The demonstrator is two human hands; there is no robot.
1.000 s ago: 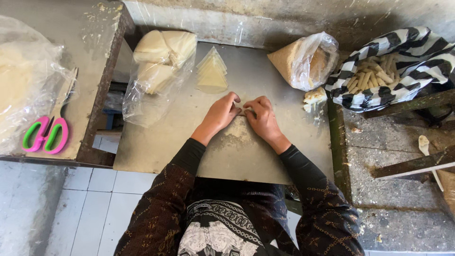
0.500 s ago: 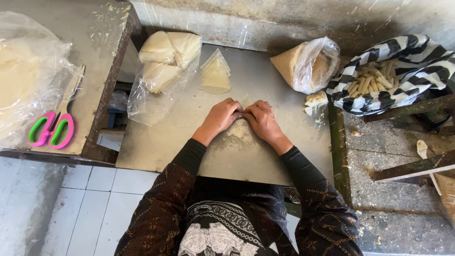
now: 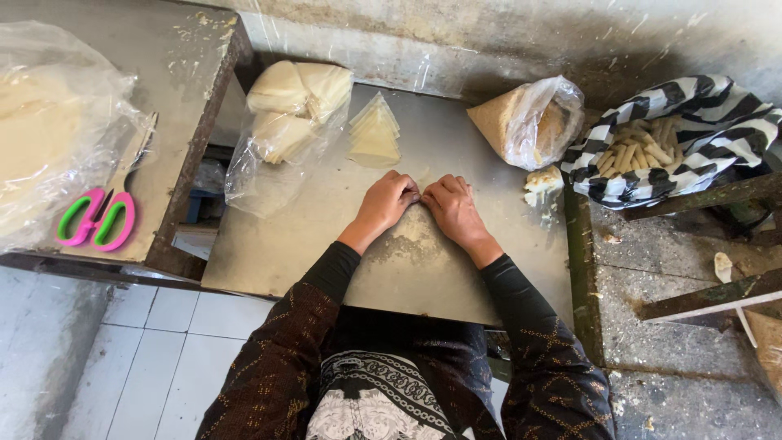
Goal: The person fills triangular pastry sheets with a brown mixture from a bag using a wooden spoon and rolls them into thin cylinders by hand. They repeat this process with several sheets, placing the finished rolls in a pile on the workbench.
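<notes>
Hands side by side on steel table: left hand and right hand curled, fingertips pinching small pale wrapper piece between them. Beyond, triangular wrapper stack; farther right, finished rolls on striped cloth.

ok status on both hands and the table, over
Left hand and right hand side by side, fingertips down on the grey metal table, pressing something small and hidden. Stack of pale triangular wrappers lies apart, just beyond. Nothing blocking.
</notes>
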